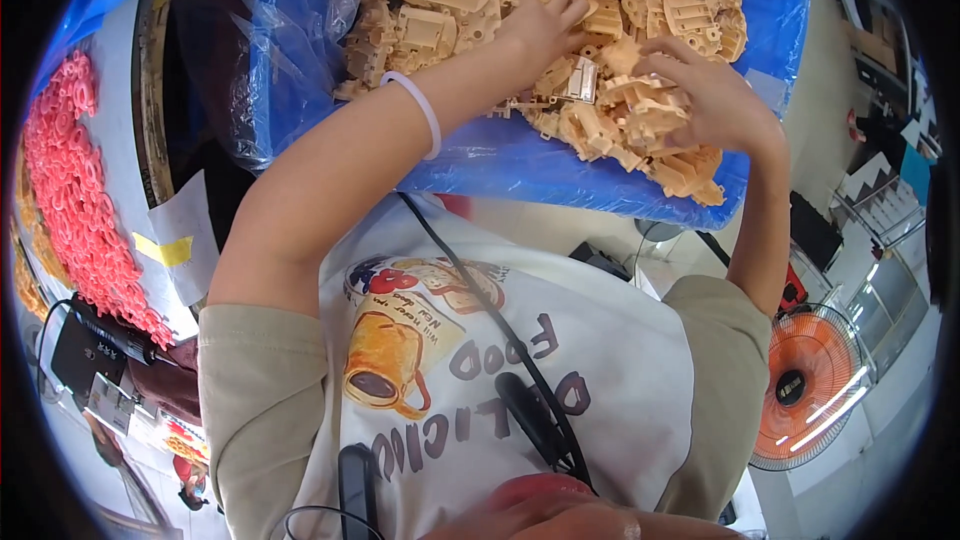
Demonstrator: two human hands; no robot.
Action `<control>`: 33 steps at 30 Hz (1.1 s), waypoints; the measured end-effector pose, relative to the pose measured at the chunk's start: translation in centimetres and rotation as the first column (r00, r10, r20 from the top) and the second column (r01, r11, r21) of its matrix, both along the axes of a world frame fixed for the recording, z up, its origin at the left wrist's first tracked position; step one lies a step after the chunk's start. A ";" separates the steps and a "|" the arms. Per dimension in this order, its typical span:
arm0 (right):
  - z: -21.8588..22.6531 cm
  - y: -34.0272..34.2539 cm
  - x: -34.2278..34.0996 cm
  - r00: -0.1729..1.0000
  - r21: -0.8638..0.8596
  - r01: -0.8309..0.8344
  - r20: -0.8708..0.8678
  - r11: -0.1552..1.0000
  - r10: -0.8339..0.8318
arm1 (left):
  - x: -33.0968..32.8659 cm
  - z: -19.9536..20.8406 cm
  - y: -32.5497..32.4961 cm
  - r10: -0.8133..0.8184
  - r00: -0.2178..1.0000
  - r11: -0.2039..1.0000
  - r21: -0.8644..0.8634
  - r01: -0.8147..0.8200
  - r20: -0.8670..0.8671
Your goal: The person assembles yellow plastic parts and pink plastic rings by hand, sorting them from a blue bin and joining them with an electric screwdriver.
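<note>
A blue bin [480, 172] with a clear plastic liner holds a heap of beige moulded plastic parts [425, 28]. My left hand [540, 32] reaches over the middle of the heap, fingers apart and bent down onto the parts; no piece shows lifted in it. On the right side of the bin, my right hand [725, 98] curls its fingers around a beige plastic part [650, 112]. Some of its fingertips are hidden by the parts. Between the two hands lies a piece with a shiny rectangular face [582, 80].
Crumpled clear liner [300, 30] covers the bin's left wall. Many small pink ring-shaped pieces [75, 180] cover a white surface at the far left. An orange fan [808, 385] stands at the lower right. A black cable [470, 270] hangs across my shirt.
</note>
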State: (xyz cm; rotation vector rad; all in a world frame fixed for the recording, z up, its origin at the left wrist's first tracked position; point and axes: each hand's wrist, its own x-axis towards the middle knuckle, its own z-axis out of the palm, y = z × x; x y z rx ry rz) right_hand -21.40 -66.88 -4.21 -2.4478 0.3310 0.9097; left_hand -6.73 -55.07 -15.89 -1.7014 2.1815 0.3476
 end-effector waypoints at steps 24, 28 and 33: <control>-4.4 -1.2 -11.7 0.023 0.769 0.596 0.270 0.230 -0.963 | -1.0 1.3 -3.6 0.307 0.842 0.841 0.540 -0.022 -0.444; -4.4 -0.2 -11.7 -0.335 0.859 0.512 0.190 -0.009 -0.923 | -3.5 4.6 -1.0 0.200 0.840 0.949 0.314 -0.036 -0.505; -5.0 -0.9 -14.0 -0.394 0.930 0.362 0.087 -0.067 -0.915 | -4.7 0.4 0.3 0.059 0.679 0.991 0.123 0.046 -0.731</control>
